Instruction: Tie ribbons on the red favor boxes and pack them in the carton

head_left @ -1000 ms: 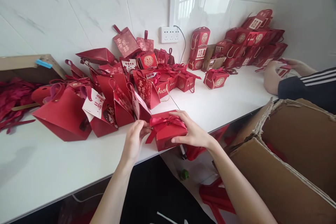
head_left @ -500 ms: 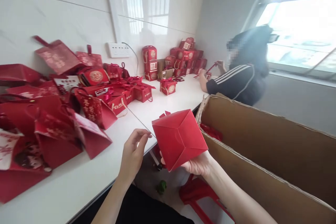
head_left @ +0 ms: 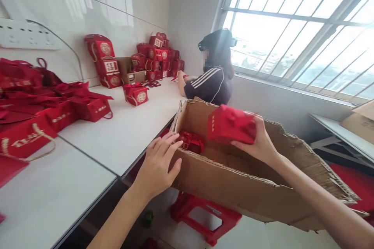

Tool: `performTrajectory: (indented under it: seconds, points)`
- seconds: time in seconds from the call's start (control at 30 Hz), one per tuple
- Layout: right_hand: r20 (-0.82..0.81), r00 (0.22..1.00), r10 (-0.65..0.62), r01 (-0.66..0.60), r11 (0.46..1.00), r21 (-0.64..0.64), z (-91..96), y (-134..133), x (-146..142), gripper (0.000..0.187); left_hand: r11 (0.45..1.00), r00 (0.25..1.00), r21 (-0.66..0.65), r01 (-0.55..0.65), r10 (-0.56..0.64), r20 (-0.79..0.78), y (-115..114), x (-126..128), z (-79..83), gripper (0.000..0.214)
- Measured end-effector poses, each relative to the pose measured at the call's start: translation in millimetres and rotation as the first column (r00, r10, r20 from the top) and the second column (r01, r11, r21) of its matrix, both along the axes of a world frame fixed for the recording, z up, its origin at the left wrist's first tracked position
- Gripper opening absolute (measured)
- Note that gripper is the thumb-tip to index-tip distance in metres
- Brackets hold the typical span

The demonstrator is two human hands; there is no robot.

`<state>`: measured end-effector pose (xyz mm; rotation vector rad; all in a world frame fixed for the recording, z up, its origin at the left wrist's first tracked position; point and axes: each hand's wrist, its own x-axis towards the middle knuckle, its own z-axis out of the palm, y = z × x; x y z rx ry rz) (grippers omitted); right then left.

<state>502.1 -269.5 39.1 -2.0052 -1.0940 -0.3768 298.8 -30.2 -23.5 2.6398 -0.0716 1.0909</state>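
Observation:
My right hand (head_left: 257, 142) grips a red gift box (head_left: 224, 124) by its end and holds it over the open cardboard box (head_left: 233, 198). Gold lettering marks the side of the gift box, and a ribbon bow, slightly blurred, shows on it. Fingers spread, my left hand (head_left: 160, 163) rests at the near-left corner of the cardboard box, holding nothing. Inside that corner lie red gift boxes (head_left: 191, 142), partly hidden by the cardboard wall.
On the white table (head_left: 117, 136) stand several red gift boxes (head_left: 90, 107), with more stacked (head_left: 159, 54) by the wall. A co-worker (head_left: 210, 81) sits at the table's far end. Below the cardboard box is a red stool (head_left: 204, 218). A power strip (head_left: 26, 35) hangs on the wall.
The view has turned right. My right hand has carried the gift box from beside the table to over the cardboard box and tipped it. My left hand has moved to the cardboard box's corner, fingers opened.

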Motion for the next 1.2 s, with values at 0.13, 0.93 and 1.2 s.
performTrajectory:
  seconds: [0.13,0.93,1.2]
  points:
    - [0.333,0.932,0.141,-0.025,0.944,-0.328,-11.7,-23,51,0.060,1.000,0.999,-0.001,-0.012,0.012,-0.036,-11,29,-20.8,0.037]
    - [-0.130,0.986,-0.102,0.067,0.966,-0.249,-87.8,-25,95,0.073,0.998,0.992,0.070,-0.008,-0.001,0.128,-69,60,-0.3,0.025]
    - [-0.492,0.845,-0.211,0.028,0.935,-0.354,-218.3,-2,135,0.057,0.991,0.997,-0.134,0.009,0.000,0.071,-70,59,-40.3,0.023]
